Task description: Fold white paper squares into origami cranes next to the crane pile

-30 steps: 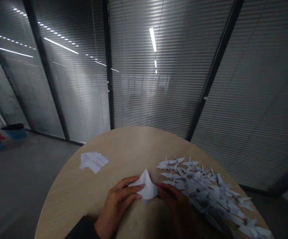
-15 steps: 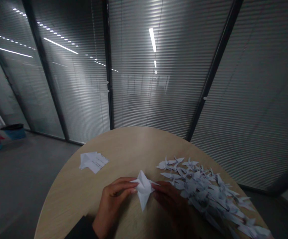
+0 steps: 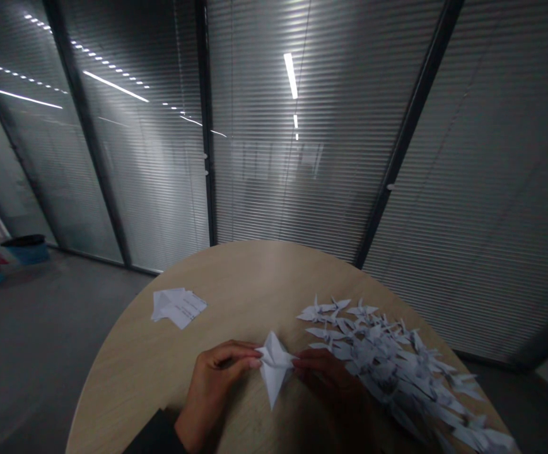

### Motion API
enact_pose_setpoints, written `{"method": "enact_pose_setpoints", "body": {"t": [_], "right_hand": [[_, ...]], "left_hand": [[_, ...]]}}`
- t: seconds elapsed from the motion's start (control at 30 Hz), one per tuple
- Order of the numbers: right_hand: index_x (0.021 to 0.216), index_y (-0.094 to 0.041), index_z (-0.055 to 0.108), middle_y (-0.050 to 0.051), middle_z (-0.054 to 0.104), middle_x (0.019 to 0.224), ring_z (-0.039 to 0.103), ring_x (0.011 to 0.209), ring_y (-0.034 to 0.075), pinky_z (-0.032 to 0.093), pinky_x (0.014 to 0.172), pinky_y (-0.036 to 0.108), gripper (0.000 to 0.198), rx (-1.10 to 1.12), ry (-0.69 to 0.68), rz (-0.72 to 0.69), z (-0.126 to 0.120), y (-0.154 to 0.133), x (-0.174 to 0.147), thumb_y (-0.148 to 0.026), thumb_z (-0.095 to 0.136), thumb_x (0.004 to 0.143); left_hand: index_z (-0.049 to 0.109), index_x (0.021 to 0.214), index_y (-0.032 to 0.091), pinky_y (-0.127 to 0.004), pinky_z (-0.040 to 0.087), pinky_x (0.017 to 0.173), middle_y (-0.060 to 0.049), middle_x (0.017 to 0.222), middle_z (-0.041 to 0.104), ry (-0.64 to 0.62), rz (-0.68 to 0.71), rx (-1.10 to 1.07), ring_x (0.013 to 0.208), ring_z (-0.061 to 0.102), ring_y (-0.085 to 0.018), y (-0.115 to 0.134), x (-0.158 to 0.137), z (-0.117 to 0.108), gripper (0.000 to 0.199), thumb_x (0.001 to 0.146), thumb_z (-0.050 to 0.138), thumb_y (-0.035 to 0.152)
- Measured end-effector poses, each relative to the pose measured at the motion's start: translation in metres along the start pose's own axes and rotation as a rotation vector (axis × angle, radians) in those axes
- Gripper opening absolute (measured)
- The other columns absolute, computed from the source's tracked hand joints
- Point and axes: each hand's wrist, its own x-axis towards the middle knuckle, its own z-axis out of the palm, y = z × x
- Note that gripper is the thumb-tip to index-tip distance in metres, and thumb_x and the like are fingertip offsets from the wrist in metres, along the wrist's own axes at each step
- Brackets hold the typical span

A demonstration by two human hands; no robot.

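Observation:
Between my two hands is a folded white paper crane (image 3: 274,369), its pointed ends facing away from me and toward me. My left hand (image 3: 219,372) pinches its left tip between thumb and fingers. On the other side, my right hand (image 3: 328,375) grips the right tip; that hand is in shadow and its lower fingers are hard to make out. Just right of it spreads a heap of folded paper cranes (image 3: 387,356), partly hidden by my right hand.
A round wooden table (image 3: 255,271) carries everything. Toward its left edge lie several flat paper sheets (image 3: 178,307), some with printed lines. Beyond stands a glass partition with blinds (image 3: 274,189). Blue bins (image 3: 28,250) stand on the floor at far left.
The paper crane has shifted slightly toward me and its middle looks flatter, with a crease across it. My right hand's fingertips have moved slightly and still hold its right tip.

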Motion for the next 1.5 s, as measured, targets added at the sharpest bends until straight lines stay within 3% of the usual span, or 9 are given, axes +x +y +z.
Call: {"method": "enact_pose_setpoints", "body": {"t": [0.4,0.53,0.63,0.87,1.1,1.33,1.5], "right_hand": [[0.066,-0.023,0.071,0.003,0.071,0.072,0.066,0.072,0.022,0.052,0.069,0.027,0.017,-0.080,0.014,0.116,0.001,-0.009,-0.001,-0.037,0.062,0.071],[0.082,-0.022,0.071,0.004,0.073,0.081,0.067,0.078,0.023,0.053,0.071,0.026,0.023,-0.075,0.045,0.157,0.003,-0.004,-0.002,-0.038,0.066,0.067],[0.086,-0.023,0.071,0.003,0.073,0.085,0.067,0.082,0.023,0.053,0.074,0.026,0.025,-0.060,0.017,0.113,0.005,0.000,-0.004,-0.040,0.067,0.068],[0.070,-0.024,0.068,0.001,0.070,0.074,0.067,0.074,0.020,0.052,0.070,0.025,0.021,-0.058,-0.040,0.002,0.004,-0.001,-0.004,-0.043,0.061,0.075],[0.081,-0.023,0.068,0.004,0.071,0.084,0.066,0.084,0.022,0.050,0.077,0.029,0.028,-0.083,-0.060,0.150,0.004,-0.002,-0.003,-0.048,0.055,0.078],[0.077,-0.025,0.068,0.002,0.069,0.080,0.065,0.080,0.020,0.049,0.075,0.028,0.026,-0.087,-0.116,0.090,0.007,0.007,-0.007,-0.047,0.055,0.080],[0.078,-0.025,0.066,0.000,0.068,0.079,0.064,0.080,0.019,0.047,0.075,0.026,0.025,-0.127,-0.091,0.094,0.006,0.005,-0.009,-0.046,0.053,0.082]], "left_hand": [[0.074,0.064,0.021,-0.027,0.052,0.072,-0.004,0.075,0.076,-0.002,0.063,0.038,0.074,0.068,-0.020,0.000,-0.003,0.001,0.004,0.065,0.073,0.024],[0.071,0.069,0.020,-0.026,0.050,0.071,-0.004,0.076,0.073,-0.030,0.097,0.109,0.076,0.066,-0.019,-0.004,-0.003,0.002,0.007,0.071,0.069,0.026],[0.069,0.072,0.020,-0.027,0.048,0.072,-0.004,0.077,0.070,-0.079,0.133,0.144,0.078,0.064,-0.019,-0.006,-0.004,0.003,0.007,0.074,0.066,0.025],[0.068,0.071,0.019,-0.028,0.047,0.071,-0.004,0.076,0.069,-0.092,0.099,0.102,0.077,0.063,-0.020,-0.006,-0.003,0.000,0.008,0.074,0.065,0.026],[0.068,0.074,0.020,-0.029,0.046,0.077,-0.004,0.082,0.069,-0.158,0.177,0.115,0.083,0.064,-0.019,-0.007,-0.002,-0.001,0.006,0.078,0.063,0.022],[0.070,0.076,0.021,-0.028,0.047,0.076,-0.004,0.084,0.070,-0.229,0.288,0.177,0.083,0.064,-0.018,-0.007,-0.003,-0.001,0.010,0.081,0.061,0.019],[0.068,0.072,0.021,-0.026,0.047,0.072,-0.003,0.079,0.069,-0.154,0.292,0.149,0.078,0.064,-0.018,-0.007,-0.006,0.001,0.011,0.080,0.061,0.021]]}}
